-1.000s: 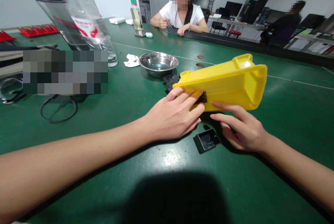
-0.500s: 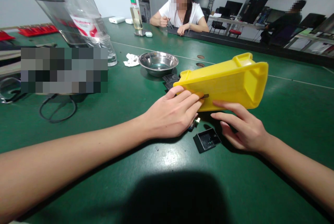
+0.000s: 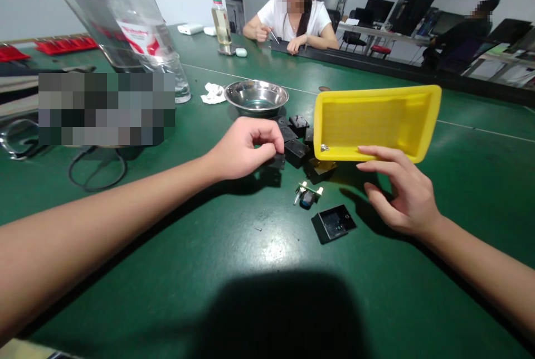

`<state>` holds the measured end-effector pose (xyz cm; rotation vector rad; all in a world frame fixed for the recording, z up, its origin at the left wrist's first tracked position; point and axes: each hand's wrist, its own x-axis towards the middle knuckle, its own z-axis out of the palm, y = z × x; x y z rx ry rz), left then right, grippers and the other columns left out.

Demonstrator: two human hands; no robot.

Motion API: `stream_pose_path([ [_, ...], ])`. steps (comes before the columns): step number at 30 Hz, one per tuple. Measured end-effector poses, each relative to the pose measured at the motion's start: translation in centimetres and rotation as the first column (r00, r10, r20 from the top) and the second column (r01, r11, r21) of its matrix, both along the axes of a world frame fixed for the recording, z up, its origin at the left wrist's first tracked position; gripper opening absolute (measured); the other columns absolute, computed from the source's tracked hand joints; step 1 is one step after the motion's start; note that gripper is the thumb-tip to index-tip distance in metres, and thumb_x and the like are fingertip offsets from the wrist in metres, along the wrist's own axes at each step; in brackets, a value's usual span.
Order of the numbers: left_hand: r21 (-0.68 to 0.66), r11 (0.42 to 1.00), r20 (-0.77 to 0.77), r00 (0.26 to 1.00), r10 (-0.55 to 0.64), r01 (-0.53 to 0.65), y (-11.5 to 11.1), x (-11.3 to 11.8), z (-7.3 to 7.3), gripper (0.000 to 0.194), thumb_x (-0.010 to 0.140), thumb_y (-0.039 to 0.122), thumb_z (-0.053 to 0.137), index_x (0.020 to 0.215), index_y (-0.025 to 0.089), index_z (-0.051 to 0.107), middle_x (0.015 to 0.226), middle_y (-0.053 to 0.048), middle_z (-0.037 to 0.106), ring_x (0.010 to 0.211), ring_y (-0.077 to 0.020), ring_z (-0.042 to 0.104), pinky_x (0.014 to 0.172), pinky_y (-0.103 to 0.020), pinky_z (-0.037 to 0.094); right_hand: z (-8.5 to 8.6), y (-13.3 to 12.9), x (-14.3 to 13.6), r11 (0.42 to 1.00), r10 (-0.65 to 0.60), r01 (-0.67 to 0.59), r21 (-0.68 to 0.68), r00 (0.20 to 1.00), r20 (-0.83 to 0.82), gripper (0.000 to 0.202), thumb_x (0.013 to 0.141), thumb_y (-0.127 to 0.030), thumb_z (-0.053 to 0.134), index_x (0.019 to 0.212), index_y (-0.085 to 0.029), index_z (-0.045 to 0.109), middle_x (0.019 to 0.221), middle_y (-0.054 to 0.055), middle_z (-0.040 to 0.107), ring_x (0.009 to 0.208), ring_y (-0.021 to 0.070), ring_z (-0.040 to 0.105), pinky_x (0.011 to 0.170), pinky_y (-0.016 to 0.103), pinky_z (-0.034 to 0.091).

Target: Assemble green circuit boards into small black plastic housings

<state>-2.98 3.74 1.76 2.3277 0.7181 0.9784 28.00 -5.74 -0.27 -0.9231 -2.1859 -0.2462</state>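
Left hand (image 3: 253,150) pinching a thin black piece (image 3: 277,161); right hand (image 3: 407,194) at a yellow tray (image 3: 376,122).
The tray tilts with its open side toward the person, its long axis running left to right. The right hand is nearer, fingers loosely spread, fingertips at the lower rim. The pinched piece is left of the tray, with black boxes (image 3: 296,153) between.

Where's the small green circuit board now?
Right of centre in the head view, the board lies on the green table, beyond and left of the open black box.
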Motion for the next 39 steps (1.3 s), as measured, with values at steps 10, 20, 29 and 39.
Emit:
stream_pose_path([
  [10, -0.222, 0.936, -0.414, 0.843, -0.345, 0.274, -0.8, -0.1, 2.0, 0.007, 0.077, 0.017, 0.064, 0.083, 0.015, 0.068, 0.081, 0.0, 0.066, 0.074, -0.0115, 0.056, 0.07, -0.022, 0.043, -0.2, 0.1, 0.1, 1.0, -0.009, 0.009, -0.007, 1.0, -0.009, 0.035, 0.086, -0.011, 0.061, 0.12, -0.023, 0.062, 0.13, 0.015, 0.068, 0.118, 0.0314, 0.068, 0.098, 0.051, 0.057],
  [20, -0.435, 0.843, -0.524, 0.672, -0.523, 0.317, -1.5, -0.3, 2.5, 0.025, 0.065, 0.017, 0.091, 0.086, 0.02, 0.077, 0.087, 0.002, 0.069, 0.082, -0.0135, 0.061, 0.07, -0.02, 0.045, -0.1, 0.0, -0.1, 1.0, 0.008, -0.008, -0.015, 1.0, -0.021, 0.038, 0.085, -0.009, 0.062, 0.12, -0.023, 0.063, 0.131, 0.014, 0.068, 0.118, 0.0307, 0.068, 0.098, 0.049, 0.057],
  [29, -0.345, 0.888, -0.532, 0.717, -0.451, 0.303, -0.7, -0.3, 1.5, 0.027, 0.065, 0.025, 0.093, 0.069, 0.017, 0.068, 0.065, 0.006, 0.063, 0.057, -0.0083, 0.054, 0.054, -0.019, 0.037, -0.1, 0.1, 0.0, 1.0, 0.012, -0.012, 0.0, 1.0, -0.002, 0.034, 0.086, -0.009, 0.062, 0.118, -0.02, 0.063, 0.128, 0.016, 0.069, 0.117, 0.0301, 0.069, 0.097, 0.048, 0.058],
  [39, -0.356, 0.893, -0.536, 0.722, -0.437, 0.276, -0.5, -0.3, 1.4, 0.02, 0.073, 0.028, 0.089, 0.068, 0.019, 0.072, 0.063, 0.005, 0.066, 0.055, -0.0082, 0.055, 0.055, -0.019, 0.039, -0.1, 0.1, 0.1, 1.0, 0.015, -0.015, 0.006, 1.0, 0.002, 0.033, 0.086, -0.009, 0.061, 0.118, -0.021, 0.063, 0.128, 0.016, 0.069, 0.117, 0.03, 0.069, 0.097, 0.048, 0.058],
])
